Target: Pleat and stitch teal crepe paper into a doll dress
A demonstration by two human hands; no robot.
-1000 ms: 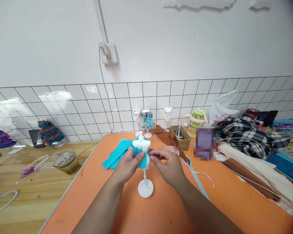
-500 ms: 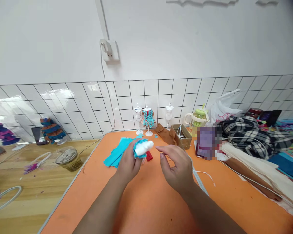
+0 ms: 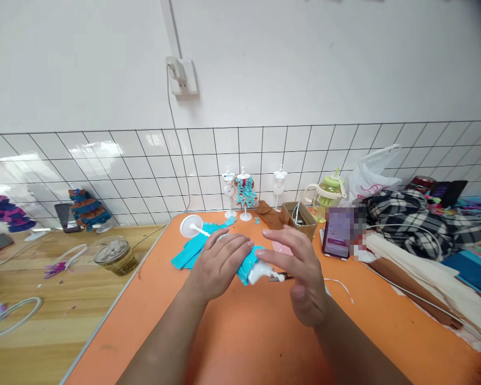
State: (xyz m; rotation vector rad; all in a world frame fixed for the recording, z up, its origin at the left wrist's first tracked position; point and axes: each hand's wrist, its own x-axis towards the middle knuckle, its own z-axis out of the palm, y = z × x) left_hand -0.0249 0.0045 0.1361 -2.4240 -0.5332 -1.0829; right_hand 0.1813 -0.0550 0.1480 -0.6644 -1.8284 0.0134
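Observation:
My left hand [image 3: 218,264] is wrapped over a small white mannequin [image 3: 260,271], which lies tilted on its side above the table. Its round stand base [image 3: 191,226] points to the upper left, its neck knob to the lower right. Turquoise fabric [image 3: 246,268] covers the torso, partly hidden under my fingers. My right hand [image 3: 307,272] is open, fingers spread, close to the mannequin's shoulder end; whether a fingertip touches it I cannot tell. Behind my left hand lie turquoise cloth strips [image 3: 188,255]. A dark scissor-like tool [image 3: 287,276] shows partly between the hands.
Small mannequins stand at the wall, one dressed in turquoise and red [image 3: 245,191]. Rightward are a cardboard box [image 3: 308,229], a lidded bottle [image 3: 331,191], a phone [image 3: 336,230] and piled cloth [image 3: 420,216]. A cup [image 3: 116,256] stands on the wooden table at left.
The mannequin has been turned, so its stand and shoulders now show. My left hand has come over its top, and my right hand's fingers have spread from a near pinch.

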